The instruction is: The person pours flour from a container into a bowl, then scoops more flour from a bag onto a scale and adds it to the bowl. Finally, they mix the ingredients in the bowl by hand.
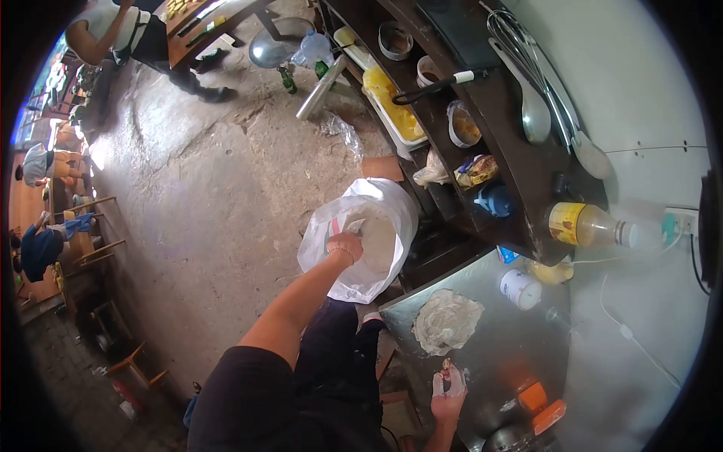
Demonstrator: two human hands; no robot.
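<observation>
One hand [345,242] in sack [354,286], dough [447,322] on metal table [501,335], concrete floor [211,181]

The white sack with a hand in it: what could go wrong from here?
Two things, perhaps. The white sack stands open with a loose, uneven rim, and the left hand reaches into it, so some pale contents could spill onto the floor. The right hand bears pale residue beside the dough-like mass on the metal table, so whatever it touches might get smeared.
</observation>
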